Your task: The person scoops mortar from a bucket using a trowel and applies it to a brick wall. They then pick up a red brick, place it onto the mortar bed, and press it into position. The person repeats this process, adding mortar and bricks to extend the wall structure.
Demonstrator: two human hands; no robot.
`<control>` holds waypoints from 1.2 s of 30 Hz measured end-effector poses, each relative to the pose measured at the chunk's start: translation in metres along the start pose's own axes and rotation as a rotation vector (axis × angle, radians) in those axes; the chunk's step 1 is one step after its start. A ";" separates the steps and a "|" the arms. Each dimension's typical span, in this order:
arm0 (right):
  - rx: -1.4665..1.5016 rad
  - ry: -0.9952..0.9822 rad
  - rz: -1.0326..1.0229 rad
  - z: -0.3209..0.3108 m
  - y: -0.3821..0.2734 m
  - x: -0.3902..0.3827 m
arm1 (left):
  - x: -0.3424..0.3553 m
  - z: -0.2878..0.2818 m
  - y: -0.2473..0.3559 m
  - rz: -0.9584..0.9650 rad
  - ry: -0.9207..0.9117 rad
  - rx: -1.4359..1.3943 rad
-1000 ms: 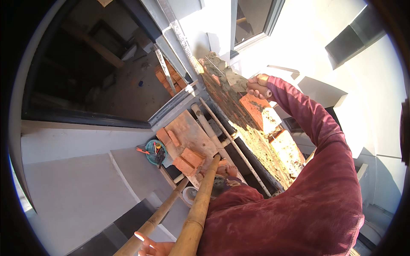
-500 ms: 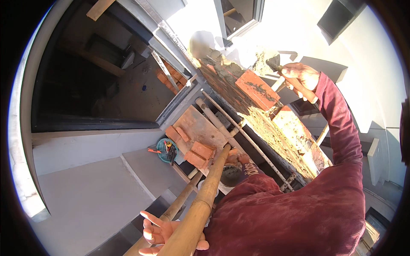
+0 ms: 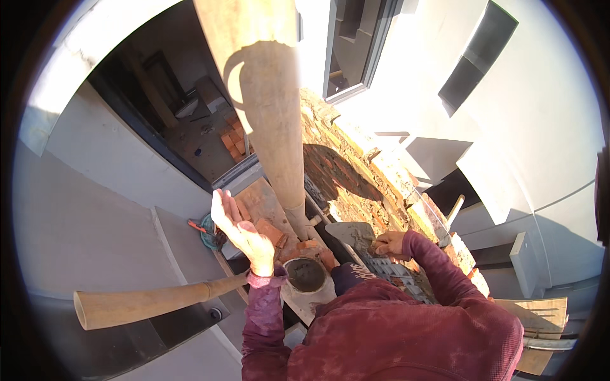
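Note:
My right hand (image 3: 392, 244) is closed round the handle of a trowel (image 3: 354, 236), held low beside the brick wall (image 3: 343, 184). Grey mortar clings to its broad blade. My left hand (image 3: 243, 233) is raised over the plank platform, fingers stretched out and nothing in it. Below that hand lie several orange bricks (image 3: 272, 233), partly hidden by it. A round bucket of wet mortar (image 3: 306, 275) stands between my two arms, closer to the left one.
A thick bamboo pole (image 3: 270, 127) rises in front of me, and another bamboo pole (image 3: 152, 303) juts out at lower left. A teal tool bucket (image 3: 207, 232) sits by the platform. Beyond the dark window opening (image 3: 190, 136) more bricks (image 3: 235, 140) are stacked.
My right hand has come down from upper right to low beside the wall with the trowel. My left hand has risen away from the bamboo pole. The view has shifted.

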State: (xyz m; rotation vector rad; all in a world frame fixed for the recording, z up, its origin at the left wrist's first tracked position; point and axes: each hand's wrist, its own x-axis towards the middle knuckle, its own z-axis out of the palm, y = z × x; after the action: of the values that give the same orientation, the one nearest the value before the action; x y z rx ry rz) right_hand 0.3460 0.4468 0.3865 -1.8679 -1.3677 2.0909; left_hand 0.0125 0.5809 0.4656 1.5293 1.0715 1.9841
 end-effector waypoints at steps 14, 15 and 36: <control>-1.197 0.107 0.186 0.228 0.162 0.384 | -0.465 -0.239 -0.251 -1.521 -0.249 0.368; -1.285 0.041 0.124 0.233 0.182 0.417 | -0.493 -0.246 -0.274 -1.521 -0.243 0.413; -1.220 -0.047 0.290 0.212 0.268 0.537 | -0.625 -0.208 -0.445 -1.299 -0.150 0.252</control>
State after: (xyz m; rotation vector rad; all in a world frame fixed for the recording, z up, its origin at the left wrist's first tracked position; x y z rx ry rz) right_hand 0.1584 0.4496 -0.2222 -2.3993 -2.9420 1.3760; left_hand -0.0452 0.3405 -0.2901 0.6471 1.6587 0.8324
